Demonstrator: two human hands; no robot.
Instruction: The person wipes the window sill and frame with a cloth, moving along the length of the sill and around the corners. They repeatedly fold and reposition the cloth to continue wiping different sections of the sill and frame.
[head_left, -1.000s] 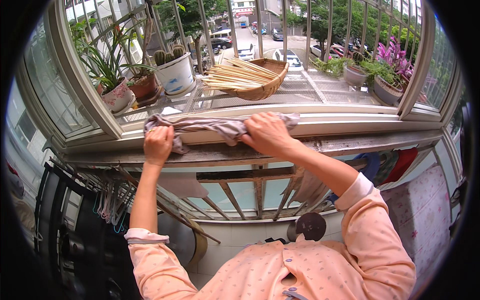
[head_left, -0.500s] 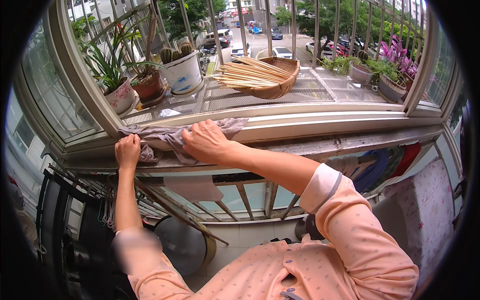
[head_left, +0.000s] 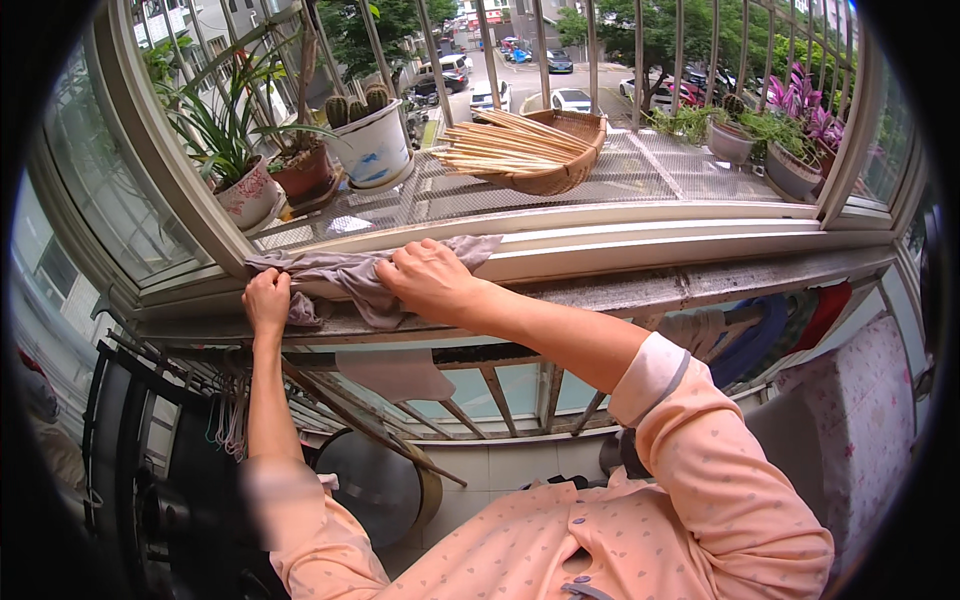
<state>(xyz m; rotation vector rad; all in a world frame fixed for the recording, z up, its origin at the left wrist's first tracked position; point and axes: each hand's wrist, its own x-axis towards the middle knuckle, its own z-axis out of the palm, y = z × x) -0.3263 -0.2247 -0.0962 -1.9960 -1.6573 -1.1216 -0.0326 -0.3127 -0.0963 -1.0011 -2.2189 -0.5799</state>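
Observation:
A greyish-mauve cloth (head_left: 350,272) lies bunched along the left part of the pale window track (head_left: 620,232), with folds hanging over the weathered ledge below it. My left hand (head_left: 267,302) is closed on the cloth's left end, close to the corner of the window frame. Farther right, my right hand (head_left: 432,282) grips the cloth from above with curled fingers. Some cloth sticks out beyond that hand to the right. The fingertips of both hands are partly hidden in the folds.
Beyond the track, a mesh shelf holds a wicker basket (head_left: 560,165) of thin wooden sticks, a white cactus pot (head_left: 372,150) and other potted plants behind metal bars. Below the ledge, laundry (head_left: 395,372) hangs from a rail. Hangers (head_left: 230,425) are bunched at the left.
The whole view has shifted slightly to the right. Both hands keep their hold on the cloth, and it lies in nearly the same place on the track.

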